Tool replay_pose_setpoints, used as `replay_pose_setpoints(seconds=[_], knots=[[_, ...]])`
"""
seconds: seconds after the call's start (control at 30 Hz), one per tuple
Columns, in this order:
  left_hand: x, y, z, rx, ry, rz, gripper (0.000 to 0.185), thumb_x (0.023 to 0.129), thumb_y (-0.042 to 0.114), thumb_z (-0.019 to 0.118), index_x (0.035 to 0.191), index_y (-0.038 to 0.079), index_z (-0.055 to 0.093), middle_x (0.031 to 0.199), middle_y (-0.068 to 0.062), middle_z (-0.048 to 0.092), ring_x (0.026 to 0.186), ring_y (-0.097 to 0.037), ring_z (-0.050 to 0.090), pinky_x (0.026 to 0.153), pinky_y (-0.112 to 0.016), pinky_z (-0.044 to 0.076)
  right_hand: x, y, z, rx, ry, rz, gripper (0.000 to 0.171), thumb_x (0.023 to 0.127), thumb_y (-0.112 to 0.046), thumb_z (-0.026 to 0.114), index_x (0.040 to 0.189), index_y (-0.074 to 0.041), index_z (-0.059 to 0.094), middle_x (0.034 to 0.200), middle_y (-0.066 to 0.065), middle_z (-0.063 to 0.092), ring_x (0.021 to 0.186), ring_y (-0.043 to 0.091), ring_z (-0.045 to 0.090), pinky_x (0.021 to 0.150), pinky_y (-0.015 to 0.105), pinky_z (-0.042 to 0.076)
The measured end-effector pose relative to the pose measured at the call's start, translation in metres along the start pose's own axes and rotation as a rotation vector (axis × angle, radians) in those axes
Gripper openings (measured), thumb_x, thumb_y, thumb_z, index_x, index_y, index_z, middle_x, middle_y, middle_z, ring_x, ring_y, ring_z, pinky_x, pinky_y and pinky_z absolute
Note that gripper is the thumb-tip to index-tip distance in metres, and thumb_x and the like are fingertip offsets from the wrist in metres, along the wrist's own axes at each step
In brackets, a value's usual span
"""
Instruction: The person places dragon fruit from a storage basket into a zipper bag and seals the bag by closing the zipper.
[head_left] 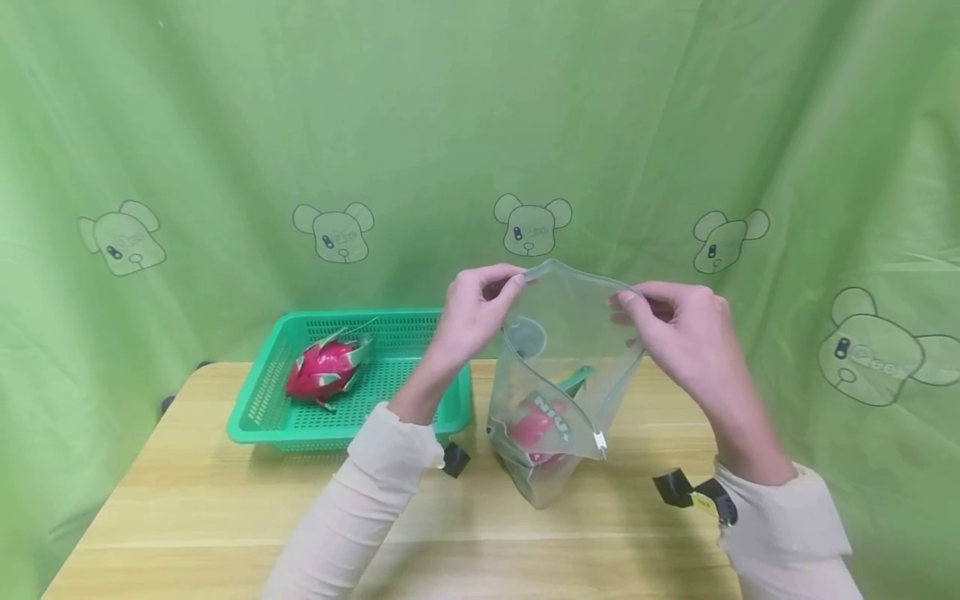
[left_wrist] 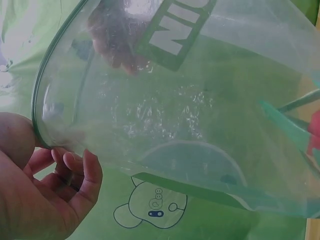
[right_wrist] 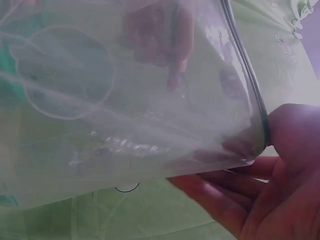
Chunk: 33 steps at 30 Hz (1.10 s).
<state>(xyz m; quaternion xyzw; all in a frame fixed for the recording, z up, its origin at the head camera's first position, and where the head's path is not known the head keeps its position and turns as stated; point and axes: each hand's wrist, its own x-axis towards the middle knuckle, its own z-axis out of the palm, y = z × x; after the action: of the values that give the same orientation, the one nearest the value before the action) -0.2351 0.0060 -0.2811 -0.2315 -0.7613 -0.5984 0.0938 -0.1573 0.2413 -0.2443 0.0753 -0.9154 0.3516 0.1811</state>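
both hands pinch the top rim of a clear zip bag (head_left: 558, 375) standing on the wooden table (head_left: 225, 517): left hand (head_left: 472, 312) on one corner, right hand (head_left: 678, 333) on the other. a dragon fruit (head_left: 534, 425) sits inside the bag; just left of the bag, a green basket (head_left: 420, 333) holds a second dragon fruit (head_left: 326, 371).

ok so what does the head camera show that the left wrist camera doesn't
Only the head view shows the green basket holding a dragon fruit, the wooden table, the right hand pinching the bag's rim, and the white slider.

Only the left wrist view shows the left hand's curled fingers up close under the rim.

Both show the clear zipper bag, the left hand gripping it, and the green bear-print backdrop.
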Motion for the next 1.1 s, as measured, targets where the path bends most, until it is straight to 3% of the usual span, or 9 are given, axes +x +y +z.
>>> replay_pose_setpoints(seconds=[0.2, 0.33, 0.47, 0.6, 0.73, 0.87, 0.97, 1.1], knots=[[0.0, 0.002, 0.003, 0.001, -0.035, 0.005, 0.02, 0.103, 0.014, 0.061, 0.113, 0.006, 0.077, 0.087, -0.015, 0.067, 0.066, -0.012, 0.047, 0.055, -0.022, 0.04, 0.01, -0.003, -0.003, -0.098, -0.103, -0.026, 0.042, 0.104, -0.039, 0.058, 0.13, -0.008, 0.069, 0.114, 0.016, 0.073, 0.084, 0.027, 0.067, 0.069, 0.039, 0.053], [-0.004, 0.001, 0.005, 0.021, -0.054, 0.005, 0.021, 0.103, 0.013, 0.06, 0.115, 0.004, 0.076, 0.092, -0.018, 0.069, 0.068, -0.013, 0.049, 0.055, -0.021, 0.041, 0.014, -0.003, -0.004, -0.074, -0.173, 0.0, 0.047, 0.107, -0.042, 0.051, 0.133, -0.006, 0.067, 0.117, 0.019, 0.073, 0.097, 0.034, 0.07, 0.076, 0.049, 0.058], [-0.01, 0.001, 0.005, 0.058, -0.036, 0.006, 0.024, 0.101, 0.011, 0.061, 0.121, 0.005, 0.073, 0.094, -0.013, 0.069, 0.075, -0.015, 0.056, 0.061, -0.022, 0.047, 0.013, -0.001, -0.003, -0.03, -0.146, 0.0, 0.047, 0.109, -0.04, 0.047, 0.13, -0.005, 0.069, 0.115, 0.019, 0.073, 0.105, 0.038, 0.07, 0.079, 0.049, 0.06], [-0.021, 0.001, 0.002, 0.168, -0.028, -0.015, 0.036, 0.099, 0.014, 0.064, 0.135, 0.01, 0.065, 0.094, -0.005, 0.062, 0.082, -0.017, 0.055, 0.067, -0.026, 0.048, 0.012, 0.0, -0.001, -0.027, -0.075, 0.007, 0.045, 0.108, -0.038, 0.048, 0.127, -0.004, 0.071, 0.112, 0.02, 0.074, 0.107, 0.039, 0.069, 0.082, 0.051, 0.058], [-0.037, 0.003, -0.004, 0.328, -0.1, -0.062, 0.055, 0.099, 0.022, 0.065, 0.151, 0.012, 0.049, 0.089, -0.006, 0.054, 0.076, -0.017, 0.048, 0.062, -0.028, 0.044, 0.013, 0.0, -0.001, -0.04, -0.024, 0.025, 0.044, 0.108, -0.036, 0.048, 0.123, -0.002, 0.072, 0.111, 0.02, 0.074, 0.082, 0.031, 0.069, 0.066, 0.037, 0.055], [-0.051, 0.007, -0.011, 0.419, -0.153, -0.092, 0.06, 0.1, 0.025, 0.062, 0.155, 0.011, 0.042, 0.077, -0.003, 0.058, 0.062, -0.013, 0.049, 0.052, -0.027, 0.043, 0.014, 0.0, -0.001, -0.046, 0.013, 0.043, 0.044, 0.108, -0.034, 0.048, 0.122, -0.001, 0.072, 0.109, 0.021, 0.074, 0.055, 0.021, 0.054, 0.046, 0.029, 0.045], [-0.06, 0.011, -0.015, 0.439, -0.139, -0.099, 0.057, 0.102, 0.028, 0.061, 0.154, 0.013, 0.043, 0.07, 0.001, 0.058, 0.056, -0.011, 0.049, 0.049, -0.027, 0.043, 0.014, 0.0, -0.001, -0.046, 0.034, 0.066, 0.045, 0.108, -0.035, 0.048, 0.123, 0.0, 0.071, 0.108, 0.021, 0.074, 0.048, 0.018, 0.047, 0.041, 0.029, 0.04], [-0.07, 0.018, -0.014, 0.421, -0.146, -0.12, 0.067, 0.103, 0.036, 0.061, 0.159, 0.013, 0.034, 0.066, 0.002, 0.055, 0.054, -0.011, 0.047, 0.048, -0.028, 0.043, 0.012, 0.0, 0.002, -0.04, 0.077, 0.09, 0.044, 0.107, -0.034, 0.049, 0.121, 0.0, 0.073, 0.108, 0.021, 0.075, 0.055, 0.018, 0.053, 0.042, 0.027, 0.041]])
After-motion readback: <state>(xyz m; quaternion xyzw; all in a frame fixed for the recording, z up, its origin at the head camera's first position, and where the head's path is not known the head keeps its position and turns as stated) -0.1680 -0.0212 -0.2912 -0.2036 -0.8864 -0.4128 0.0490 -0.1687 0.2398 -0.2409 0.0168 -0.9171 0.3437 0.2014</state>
